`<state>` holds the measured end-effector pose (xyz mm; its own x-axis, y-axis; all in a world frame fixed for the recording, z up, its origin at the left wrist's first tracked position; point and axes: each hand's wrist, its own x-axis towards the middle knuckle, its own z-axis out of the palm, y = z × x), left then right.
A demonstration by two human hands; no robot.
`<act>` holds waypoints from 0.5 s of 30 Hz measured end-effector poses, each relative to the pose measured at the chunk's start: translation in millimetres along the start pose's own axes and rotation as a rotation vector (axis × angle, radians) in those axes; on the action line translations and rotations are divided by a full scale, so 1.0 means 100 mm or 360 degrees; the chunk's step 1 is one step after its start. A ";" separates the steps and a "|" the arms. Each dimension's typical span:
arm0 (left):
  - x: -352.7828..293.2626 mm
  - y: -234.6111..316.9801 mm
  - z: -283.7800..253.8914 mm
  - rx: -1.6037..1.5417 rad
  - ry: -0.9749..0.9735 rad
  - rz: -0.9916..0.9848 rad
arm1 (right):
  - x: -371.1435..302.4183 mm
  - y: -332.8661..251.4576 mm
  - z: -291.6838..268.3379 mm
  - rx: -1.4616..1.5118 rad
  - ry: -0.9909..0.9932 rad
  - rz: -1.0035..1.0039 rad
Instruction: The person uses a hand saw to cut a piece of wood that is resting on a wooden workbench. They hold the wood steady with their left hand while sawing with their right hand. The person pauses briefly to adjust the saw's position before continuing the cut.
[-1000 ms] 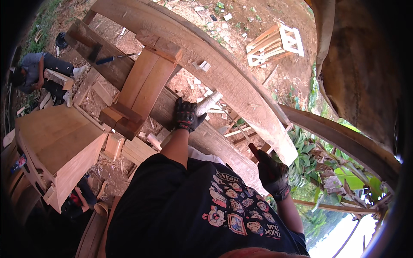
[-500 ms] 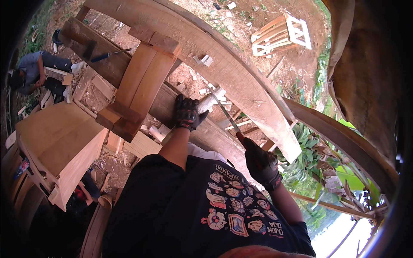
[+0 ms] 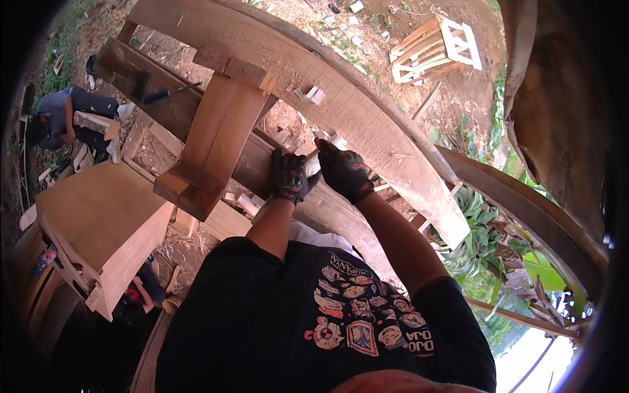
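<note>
My left hand, in a black padded glove, is closed around a pale wood piece over a long weathered beam. Close beside it, my right hand is in a matching glove, with its fingers curled. It grips a long-bladed knife, whose blade is hardly visible from here. The right fingers are against or just above the far end of the pale piece; the exact contact is hidden.
A wide curved plank runs beyond my hands, bearing small wood offcuts. Left stand a brown wooden frame piece, a blue-handled tool and a large block. A seated person works far left; a slatted crate lies beyond.
My right hand has swung up and left from beside the beam to the pale wood piece, and the knife blade has gone from sight. My left hand keeps its hold.
</note>
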<state>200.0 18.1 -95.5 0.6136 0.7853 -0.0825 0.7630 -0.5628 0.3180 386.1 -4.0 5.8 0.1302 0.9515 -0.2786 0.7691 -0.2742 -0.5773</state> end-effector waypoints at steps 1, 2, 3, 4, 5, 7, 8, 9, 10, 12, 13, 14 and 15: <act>0.00 0.01 0.00 0.0030 -0.0006 0.0001 | 0.10 0.03 0.15 0.0017 0.0081 -0.0002; 0.00 0.01 -0.02 0.0061 -0.0017 -0.0006 | 0.25 0.05 0.27 0.0038 0.0153 -0.0007; 0.03 0.03 -0.06 0.0063 -0.0279 -0.0133 | 0.44 0.02 0.30 -0.0034 0.0041 0.0050; 0.05 0.02 -0.05 0.0121 -0.0213 -0.0101 | 0.48 0.03 0.30 -0.0044 0.0046 0.0054; 0.07 0.01 -0.04 0.0178 -0.0148 -0.0071 | 0.51 0.02 0.29 -0.0055 0.0049 0.0059; -0.03 0.06 -0.02 0.0179 -0.0135 -0.0059 | 0.44 0.01 0.31 -0.0069 0.0006 0.0084; -0.04 0.05 -0.01 0.0144 -0.0157 -0.0067 | 0.47 -0.02 0.33 -0.0069 -0.0012 0.0120; -0.01 0.03 -0.03 0.0120 -0.0164 -0.0066 | 0.54 -0.04 0.34 -0.0066 -0.0011 0.0146; 0.01 0.03 -0.04 0.0111 -0.0169 -0.0070 | 0.58 -0.06 0.34 -0.0064 -0.0010 0.0172; 0.02 0.05 -0.03 0.0090 -0.0181 -0.0090 | 0.62 -0.07 0.39 -0.0102 0.0044 0.0137; -0.01 0.04 -0.01 0.0110 -0.0202 -0.0104 | 0.65 -0.13 0.38 -0.0088 -0.0013 0.0193; -0.03 0.03 0.00 0.0130 -0.0223 -0.0118 | 0.68 -0.19 0.37 -0.0075 -0.0071 0.0247; -0.02 0.03 0.02 0.0131 -0.0192 -0.0115 | 0.75 -0.22 0.37 -0.0129 -0.0096 0.0278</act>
<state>201.6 14.1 -95.8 0.5728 0.7905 -0.2168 0.8170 -0.5293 0.2289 356.3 68.5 -31.0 0.2303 0.8796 -0.4162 0.7863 -0.4202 -0.4530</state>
